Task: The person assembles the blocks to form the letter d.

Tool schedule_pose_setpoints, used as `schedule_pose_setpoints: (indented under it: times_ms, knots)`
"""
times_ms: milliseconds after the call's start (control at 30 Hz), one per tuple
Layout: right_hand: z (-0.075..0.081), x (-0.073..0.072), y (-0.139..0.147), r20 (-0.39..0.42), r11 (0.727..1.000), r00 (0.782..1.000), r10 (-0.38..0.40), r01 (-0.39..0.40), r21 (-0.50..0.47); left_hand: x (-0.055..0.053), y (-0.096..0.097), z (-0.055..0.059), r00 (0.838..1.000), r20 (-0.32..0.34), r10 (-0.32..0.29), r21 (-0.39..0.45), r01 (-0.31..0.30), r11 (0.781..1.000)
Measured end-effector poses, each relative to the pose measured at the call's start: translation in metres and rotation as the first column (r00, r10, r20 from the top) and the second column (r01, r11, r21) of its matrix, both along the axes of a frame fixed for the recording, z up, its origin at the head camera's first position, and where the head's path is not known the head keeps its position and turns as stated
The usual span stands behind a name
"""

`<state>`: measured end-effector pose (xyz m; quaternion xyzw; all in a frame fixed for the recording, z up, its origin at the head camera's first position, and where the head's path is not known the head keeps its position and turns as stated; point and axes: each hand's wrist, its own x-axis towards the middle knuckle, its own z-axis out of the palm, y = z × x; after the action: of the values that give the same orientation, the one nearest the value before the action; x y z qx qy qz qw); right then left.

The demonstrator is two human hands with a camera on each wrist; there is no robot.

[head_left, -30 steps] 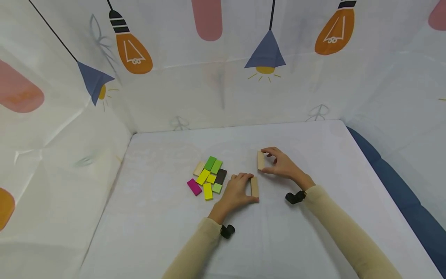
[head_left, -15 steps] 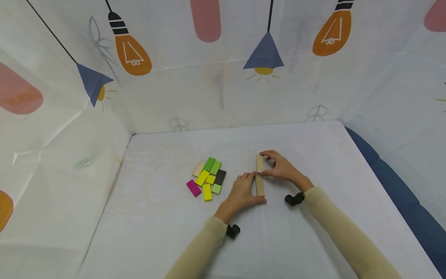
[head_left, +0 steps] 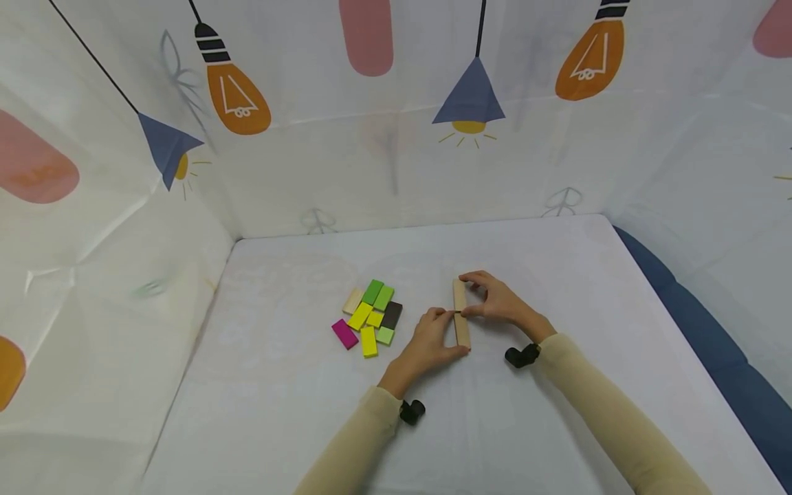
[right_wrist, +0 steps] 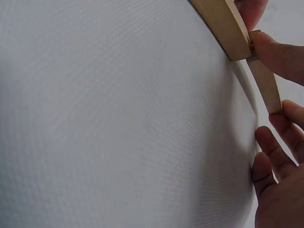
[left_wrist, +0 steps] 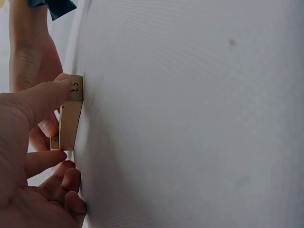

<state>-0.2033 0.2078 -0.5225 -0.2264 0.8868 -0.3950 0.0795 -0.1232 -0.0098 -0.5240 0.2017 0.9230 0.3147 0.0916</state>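
Two plain wooden blocks lie in line, end to end, on the white table. My left hand (head_left: 427, 344) pinches the nearer block (head_left: 463, 333) lengthwise, thumb at its near end and a finger at its far end. With my right hand (head_left: 501, 300) I hold the farther block (head_left: 460, 294) the same way, thumb at the joint between the blocks. In the left wrist view dark printed marks show on the end of the nearer block (left_wrist: 70, 124), by the thumb. The right wrist view has the farther block (right_wrist: 266, 85) between thumb and fingertips.
Left of my hands lies a loose group of small blocks: yellow (head_left: 368, 342), green (head_left: 383, 297), magenta (head_left: 344, 333), dark brown (head_left: 392, 315) and plain wood (head_left: 353, 300). A printed white curtain (head_left: 396, 165) stands behind the table (head_left: 297, 412). A blue seat (head_left: 699, 330) is at the right.
My left hand has moved right with the nearer block, bringing it in line with the farther one. The right hand has shifted its block slightly toward me, and the gap between them has closed.
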Motion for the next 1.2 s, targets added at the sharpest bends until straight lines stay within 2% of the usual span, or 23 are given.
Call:
schedule_pose_setpoints:
  times_ms: [500,967,1200]
  knots:
    - [0.003,0.002,-0.005,0.042,0.995,0.998,0.052,-0.055,0.081,0.002,-0.001,0.001,1.0,0.022,0.005,0.017,-0.006,1.0]
    - [-0.002,0.01,-0.002,-0.001,1.0,1.0,0.0,0.0,0.017,-0.001,-0.002,-0.008,1.0,0.025,0.009,0.057,-0.011,0.998]
    - [-0.002,0.016,-0.002,-0.005,1.0,1.0,-0.003,0.003,0.0,0.0,-0.002,-0.009,1.0,0.02,0.019,0.062,-0.02,0.998]
